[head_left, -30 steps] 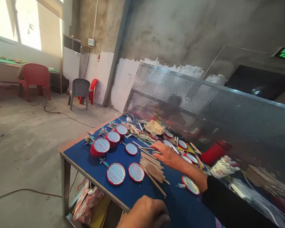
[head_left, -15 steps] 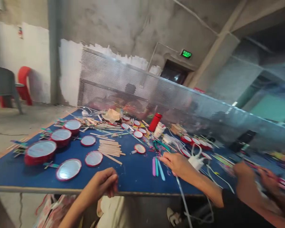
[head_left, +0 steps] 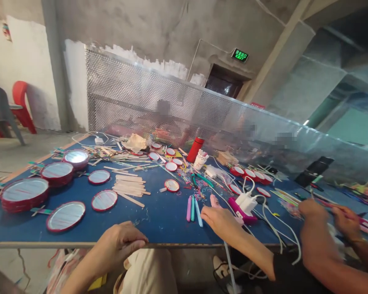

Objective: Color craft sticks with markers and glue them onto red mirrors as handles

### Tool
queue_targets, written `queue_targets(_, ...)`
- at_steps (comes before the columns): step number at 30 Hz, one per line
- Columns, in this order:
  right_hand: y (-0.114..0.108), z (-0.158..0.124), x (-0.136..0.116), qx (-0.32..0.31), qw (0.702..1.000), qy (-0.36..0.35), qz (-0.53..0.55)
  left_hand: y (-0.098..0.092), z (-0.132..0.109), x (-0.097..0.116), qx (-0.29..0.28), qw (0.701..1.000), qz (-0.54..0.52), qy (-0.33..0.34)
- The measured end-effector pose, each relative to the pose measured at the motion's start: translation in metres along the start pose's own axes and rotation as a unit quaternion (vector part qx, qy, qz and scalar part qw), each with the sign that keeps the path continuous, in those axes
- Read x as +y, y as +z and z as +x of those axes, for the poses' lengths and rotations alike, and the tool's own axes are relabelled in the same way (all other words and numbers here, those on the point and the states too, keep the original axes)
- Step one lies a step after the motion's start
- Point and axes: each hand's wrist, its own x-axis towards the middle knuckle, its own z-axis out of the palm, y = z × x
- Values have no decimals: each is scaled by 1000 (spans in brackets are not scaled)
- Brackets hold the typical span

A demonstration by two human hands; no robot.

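At the table's front edge, my left hand [head_left: 122, 241] is loosely closed, thumb against the curled fingers; whatever lies inside is hidden. My right hand [head_left: 219, 220] is closed over the table, its fingertips beside a light blue stick [head_left: 198, 212]. A teal stick [head_left: 193, 209] and a purple stick [head_left: 188, 209] lie alongside. Just behind my right hand shows a pink object [head_left: 214, 200], partly covered. A pale cord [head_left: 229, 261] hangs below my right forearm. Between the hands, farther back, lies a small round red-rimmed disc [head_left: 171, 185]. Flat wooden craft sticks [head_left: 130, 184] lie in a pile.
Red-rimmed round pieces [head_left: 24, 192] are stacked at left on the blue table [head_left: 159, 226]. A red bottle [head_left: 195, 150] and a cup [head_left: 200, 159] stand farther back. White plugs [head_left: 247, 202] sit in a magenta power strip [head_left: 243, 216]. A co-worker's hands [head_left: 313, 210] work at right.
The view has shifted, moving the table items leftward. My right hand has drawn back toward me, uncovering the pink object. My left hand has moved left, with thumb and fingers closer together.
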Motion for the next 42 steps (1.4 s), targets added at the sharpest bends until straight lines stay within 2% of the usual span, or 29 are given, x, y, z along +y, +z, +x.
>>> queue_targets(3, 8, 10, -9, -17, 999, -48, -9, -4, -4, -1, -4, 999, -52, -1)
queue_targets(5, 14, 14, -16, -21, 997, -78, -8, -8, -8, -2, -4, 993, -113, -44)
queue_targets(8, 23, 16, -23, -20, 993, -115, -4, -13, -13, -4, 25, 972, -212, -95)
queue_targets(12, 30, 14, -27, -21, 990, -141, -3, -15, -18, -4, 54, 949, -301, -78)
queue_targets(17, 26, 7, -27, -31, 986, -166, 8, -18, -17, 3, 38, 957, -278, -76)
queue_targets(22, 22, 5, -24, -26, 989, -146, -15, -23, -18, 0, 29, 965, -251, -67)
queue_targets(25, 21, 9, -19, -15, 990, -137, -33, -22, -19, -7, 21, 969, -239, -62)
queue_targets(28, 23, 17, -18, -5, 988, -146, -50, -17, -18, -11, -14, 965, -253, -64)
queue_targets(31, 28, 26, -24, 3, 984, -165, -65, -15, -15, -10, -52, 962, -259, -70)
queue_targets(33, 32, 31, -30, 14, 981, -180, -66, -15, -12, -8, -53, 968, -241, -54)
queue_targets(38, 34, 42, -38, 70, 974, -214, 5, -18, -10, -2, -41, 982, -184, -28)
queue_targets(42, 20, 54, -32, 168, 974, -124, 89, -16, -12, -2, -47, 974, -219, -42)
